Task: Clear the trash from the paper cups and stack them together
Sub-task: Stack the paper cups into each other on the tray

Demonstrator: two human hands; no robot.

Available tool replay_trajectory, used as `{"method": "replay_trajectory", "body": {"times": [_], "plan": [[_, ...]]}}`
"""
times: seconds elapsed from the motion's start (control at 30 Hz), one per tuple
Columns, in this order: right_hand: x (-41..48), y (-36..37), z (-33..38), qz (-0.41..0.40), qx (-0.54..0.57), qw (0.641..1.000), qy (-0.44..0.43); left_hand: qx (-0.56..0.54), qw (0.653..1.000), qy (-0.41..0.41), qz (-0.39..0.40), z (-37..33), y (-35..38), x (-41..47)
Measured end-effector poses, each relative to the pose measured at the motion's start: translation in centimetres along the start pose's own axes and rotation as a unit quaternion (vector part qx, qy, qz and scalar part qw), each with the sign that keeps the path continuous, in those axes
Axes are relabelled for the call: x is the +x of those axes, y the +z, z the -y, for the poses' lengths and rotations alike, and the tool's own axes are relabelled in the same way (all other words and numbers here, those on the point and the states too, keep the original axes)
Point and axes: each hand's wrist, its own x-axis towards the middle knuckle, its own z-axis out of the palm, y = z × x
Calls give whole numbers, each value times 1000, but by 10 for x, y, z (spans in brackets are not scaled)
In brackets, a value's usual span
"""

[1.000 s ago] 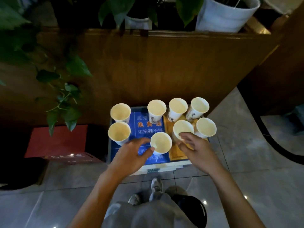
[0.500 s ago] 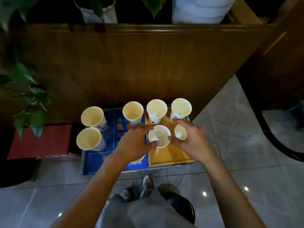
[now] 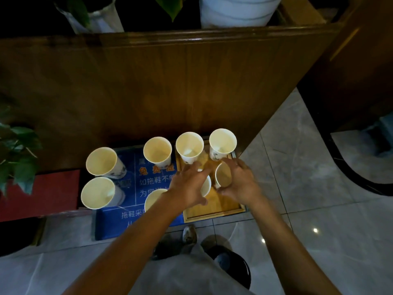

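Several white paper cups stand upright on a blue printed board (image 3: 119, 222) and a wooden tray (image 3: 214, 211) on the floor. Two cups (image 3: 101, 161) (image 3: 98, 193) are at the left, and three (image 3: 157, 152) (image 3: 189, 147) (image 3: 222, 142) form a back row. My right hand (image 3: 241, 184) grips a tilted cup (image 3: 222, 175) over the tray. My left hand (image 3: 188, 187) wraps around another cup (image 3: 207, 185) right beside it, hiding most of it. One more cup (image 3: 154, 198) shows partly behind my left wrist. No trash is visible inside the cups.
A tall wooden panel (image 3: 170, 81) rises just behind the cups, with white plant pots (image 3: 238, 11) on top. A red box (image 3: 42, 192) and green leaves (image 3: 19, 154) are at the left. My shoes (image 3: 189, 233) and a dark round object (image 3: 236, 267) are on the grey tiles.
The view has shifted, so the cups sit further left in frame. Both hands moved onto the tray: the right took hold of a cup and tilted it, the left closed over its neighbour.
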Motion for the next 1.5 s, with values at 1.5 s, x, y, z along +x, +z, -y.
{"method": "replay_trajectory", "body": {"times": [1.5], "plan": [[-128,-80,210,-57,-19,988,-143,-61,948,-106,-294,164,-146,-252]]}}
